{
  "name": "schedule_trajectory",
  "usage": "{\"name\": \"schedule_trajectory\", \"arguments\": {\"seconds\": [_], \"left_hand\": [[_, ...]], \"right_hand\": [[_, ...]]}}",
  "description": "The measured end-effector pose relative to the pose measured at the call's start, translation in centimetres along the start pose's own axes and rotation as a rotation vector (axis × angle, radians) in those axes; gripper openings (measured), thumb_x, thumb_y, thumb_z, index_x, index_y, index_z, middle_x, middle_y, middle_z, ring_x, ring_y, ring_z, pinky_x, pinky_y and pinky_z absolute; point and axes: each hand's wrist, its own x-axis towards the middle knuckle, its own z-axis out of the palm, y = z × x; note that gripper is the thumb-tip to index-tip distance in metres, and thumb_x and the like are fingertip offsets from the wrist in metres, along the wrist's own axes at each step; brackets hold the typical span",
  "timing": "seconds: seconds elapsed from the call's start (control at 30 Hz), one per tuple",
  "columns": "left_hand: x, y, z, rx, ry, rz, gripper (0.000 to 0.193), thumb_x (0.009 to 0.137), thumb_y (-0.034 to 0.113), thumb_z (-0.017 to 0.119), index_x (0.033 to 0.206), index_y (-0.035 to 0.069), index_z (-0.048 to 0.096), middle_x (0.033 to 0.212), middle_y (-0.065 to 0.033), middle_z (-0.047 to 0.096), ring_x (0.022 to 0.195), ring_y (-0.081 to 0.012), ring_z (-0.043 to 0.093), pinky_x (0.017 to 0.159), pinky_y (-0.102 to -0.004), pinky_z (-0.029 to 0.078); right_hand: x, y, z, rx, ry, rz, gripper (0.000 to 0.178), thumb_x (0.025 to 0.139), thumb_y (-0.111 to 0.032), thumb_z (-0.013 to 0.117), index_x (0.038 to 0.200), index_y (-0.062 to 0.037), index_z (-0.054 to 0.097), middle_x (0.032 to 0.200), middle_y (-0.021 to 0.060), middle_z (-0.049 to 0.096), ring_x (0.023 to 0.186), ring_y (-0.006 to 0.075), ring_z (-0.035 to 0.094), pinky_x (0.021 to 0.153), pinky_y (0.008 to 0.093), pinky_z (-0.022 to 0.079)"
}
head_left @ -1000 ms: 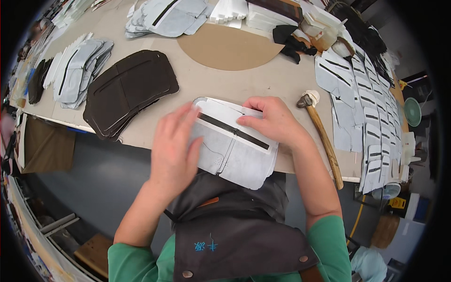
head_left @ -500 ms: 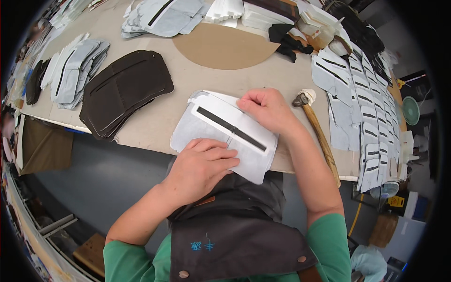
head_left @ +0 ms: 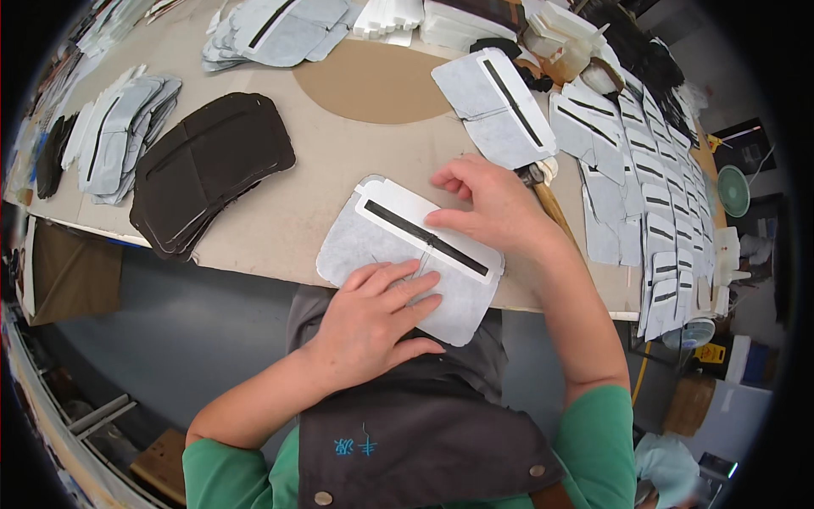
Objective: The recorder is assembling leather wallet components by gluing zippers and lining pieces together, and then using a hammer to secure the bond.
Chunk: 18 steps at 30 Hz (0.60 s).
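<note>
A pale grey fabric panel [head_left: 356, 242] with a white strip and a long black slot lies at the table's front edge, its lower corner jutting past the edge. My left hand [head_left: 369, 314] rests flat on its lower part, fingers spread. Above the panel's upper right side is my right hand [head_left: 492, 208], empty, its thumb apart from the loosely curled fingers. Beyond that hand, a second such panel [head_left: 483, 93] lies at an angle, partly over the head of a hammer [head_left: 555, 208]. My right forearm hides part of the hammer's handle.
A stack of dark brown panels [head_left: 216, 161] lies to the left, with grey panel stacks [head_left: 127, 127] beyond it. A tan half-round sheet [head_left: 369, 85] is farther back. Overlapping rows of grey panels [head_left: 657, 204] cover the table's right side, near a plastic container [head_left: 564, 59].
One panel has left the pile under my hands and now lies farther right, by the hammer. My right hand has opened from a pinch. My left hand stays on the panel beneath.
</note>
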Motion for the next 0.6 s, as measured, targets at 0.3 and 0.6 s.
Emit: {"name": "schedule_trajectory", "arguments": {"seconds": [0.3,0.6], "left_hand": [[2.3,-2.0,1.5,0.084,0.128,-0.057,0.031,0.081,0.009,0.081,0.111,0.003,0.077,0.114,-0.0046,0.071,0.107,-0.0263,0.064,0.090,-0.0401,0.050],[2.1,-2.0,2.1,0.111,0.159,-0.066,0.033,0.083,0.012,0.080,0.115,0.009,0.077,0.113,-0.0021,0.070,0.106,-0.0261,0.063,0.089,-0.0417,0.048]], "right_hand": [[0.0,-0.6,0.8,-0.056,-0.177,0.056,0.032,0.080,-0.027,0.085,0.097,-0.0030,0.072,0.082,0.0074,0.072,0.072,0.0256,0.065,0.069,0.0380,0.053],[-1.6,-1.9,-0.4,0.695,-0.168,0.158,0.019,0.100,-0.021,0.075,0.101,-0.0023,0.072,0.085,-0.0009,0.071,0.076,0.0014,0.059,0.065,0.0221,0.048]]}}
